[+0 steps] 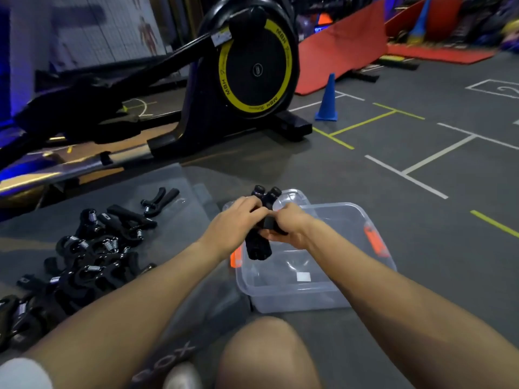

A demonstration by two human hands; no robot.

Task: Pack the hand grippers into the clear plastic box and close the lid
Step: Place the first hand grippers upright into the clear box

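A bundle of black hand grippers [259, 245] hangs above the near-left part of the clear plastic box [297, 300], which stands open on the floor with orange latches on its sides. My left hand [238, 220] and my right hand [289, 223] both clasp this bundle from either side. The box holds only a small white label on its bottom. A pile of several more black hand grippers [84, 256] with steel springs lies on the floor to the left. The clear lid [292, 196] lies behind the box, partly hidden by my hands.
A black and yellow exercise machine [252, 68] stands behind the pile. A blue cone [327, 101] and a red mat [345, 49] sit further back. My knee [269, 352] is in front of the box. A clear plastic sheet [179, 209] lies under the pile.
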